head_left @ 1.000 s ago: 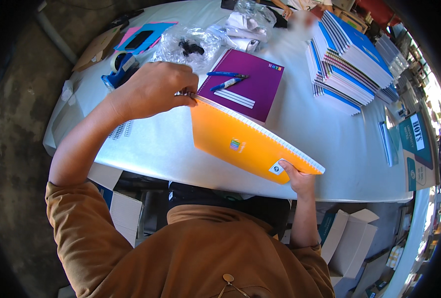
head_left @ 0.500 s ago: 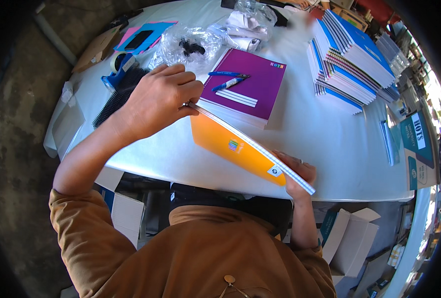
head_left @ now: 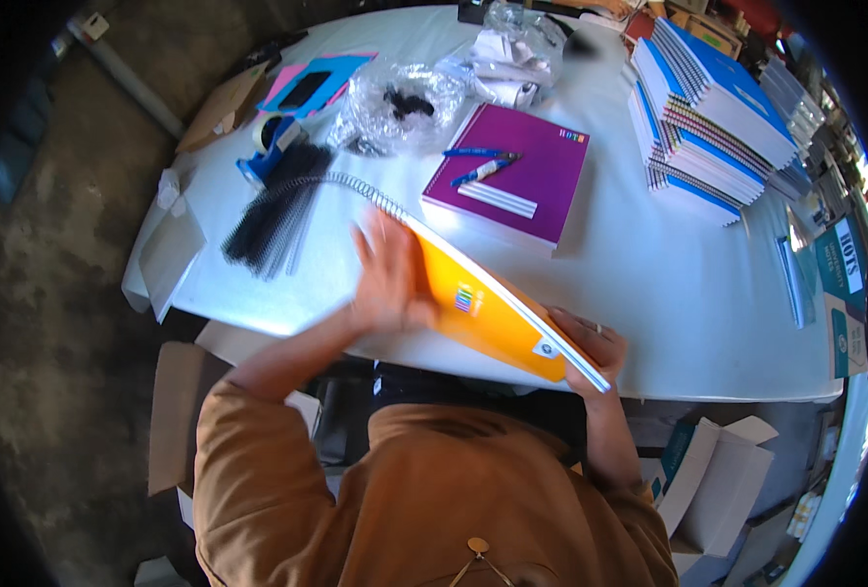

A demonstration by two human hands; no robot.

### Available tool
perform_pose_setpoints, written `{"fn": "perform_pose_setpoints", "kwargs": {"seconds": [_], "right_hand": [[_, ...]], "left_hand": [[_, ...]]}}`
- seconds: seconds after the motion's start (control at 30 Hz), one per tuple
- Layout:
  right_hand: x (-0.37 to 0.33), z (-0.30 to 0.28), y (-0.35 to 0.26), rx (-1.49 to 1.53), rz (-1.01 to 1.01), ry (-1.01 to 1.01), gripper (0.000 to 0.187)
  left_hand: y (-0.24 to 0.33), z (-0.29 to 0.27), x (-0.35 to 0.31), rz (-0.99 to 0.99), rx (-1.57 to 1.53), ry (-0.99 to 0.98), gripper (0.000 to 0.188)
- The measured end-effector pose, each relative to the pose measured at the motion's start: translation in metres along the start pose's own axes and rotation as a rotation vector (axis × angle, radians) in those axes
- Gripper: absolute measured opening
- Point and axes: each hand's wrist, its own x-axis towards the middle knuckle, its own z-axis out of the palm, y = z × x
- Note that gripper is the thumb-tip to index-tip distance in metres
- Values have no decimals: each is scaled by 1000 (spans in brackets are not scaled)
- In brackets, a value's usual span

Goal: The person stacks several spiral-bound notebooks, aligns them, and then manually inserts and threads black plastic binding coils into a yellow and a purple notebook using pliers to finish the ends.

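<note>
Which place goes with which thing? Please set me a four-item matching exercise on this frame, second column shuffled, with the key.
Things:
1. orange notebook
2. purple cover
3. black wire coils
4. stack of blue notebooks

Places:
A. next to the tape dispenser
B. toward the right side of the table
C. gripped by the right hand
D. beneath slim blue items

Pairs: 1-C, 2-D, 3-A, 4-B

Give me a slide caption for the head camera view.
Right hand holding an orange notebook, blurred left hand at its left end, wire coil trailing from its edge.
</note>
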Motion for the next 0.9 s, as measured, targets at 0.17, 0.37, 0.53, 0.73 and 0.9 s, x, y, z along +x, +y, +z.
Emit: {"fn": "perform_pose_setpoints", "kwargs": {"seconds": [0.17, 0.37, 0.53, 0.73, 0.9], "right_hand": [[13, 7, -5, -113, -84, -85, 25], [10, 4, -8, -25, -77, -84, 24], [13, 18, -16, -181, -53, -152, 26], [0, 13, -12, 73, 66, -75, 24], [3, 3, -6, -43, 41, -56, 32]], "left_hand": [[-19, -22, 22, 275, 106, 371, 109], [5, -32, 19, 490, 121, 478, 102], [-6, -12, 7, -132, -215, 218, 108], [20, -81, 46, 186, -197, 443, 105], [47, -155, 79, 258, -359, 611, 97]]}}
